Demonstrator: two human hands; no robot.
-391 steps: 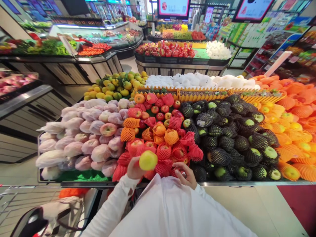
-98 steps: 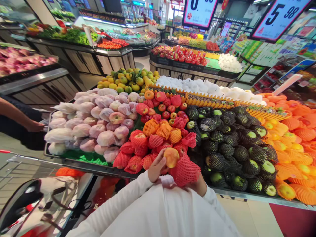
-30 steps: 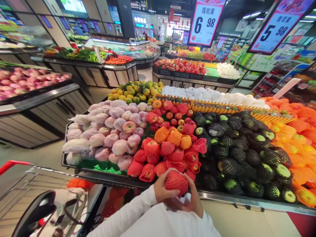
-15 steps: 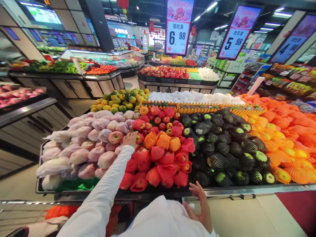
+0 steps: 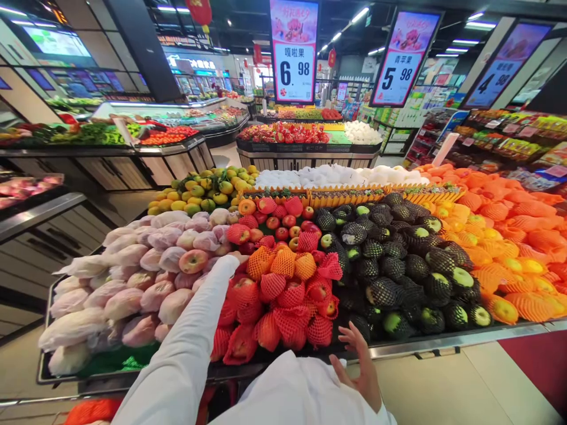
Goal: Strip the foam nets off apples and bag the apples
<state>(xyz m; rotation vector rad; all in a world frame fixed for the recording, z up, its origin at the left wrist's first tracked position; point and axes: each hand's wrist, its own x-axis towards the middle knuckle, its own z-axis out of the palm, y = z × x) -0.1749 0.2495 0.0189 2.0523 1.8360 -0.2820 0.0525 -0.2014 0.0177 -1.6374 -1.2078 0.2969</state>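
My left hand (image 5: 240, 258) reaches in among the red apples (image 5: 283, 222), at the border with the film-wrapped pinkish apples (image 5: 144, 278). Only the back of it shows past the white sleeve, and its fingers are hidden, so I cannot make out whether it grips an apple. Just right of it lie apples in orange foam nets (image 5: 283, 262), with red-netted apples (image 5: 292, 295) in front. Close to my body, my right hand (image 5: 359, 369) hovers by the display's front edge, fingers spread and holding nothing.
Green apples in black nets (image 5: 398, 265) fill the middle right, with orange-netted fruit (image 5: 500, 248) beyond. Mangoes (image 5: 208, 188) and white-netted fruit (image 5: 332, 176) line the back. A metal rim (image 5: 425, 343) edges the front. Price screens (image 5: 293, 53) hang overhead.
The view has turned slightly right, so the display sits further left. My left hand has moved right relative to the fruit, and its fingers have gone out of sight. My right hand stays nearly still.
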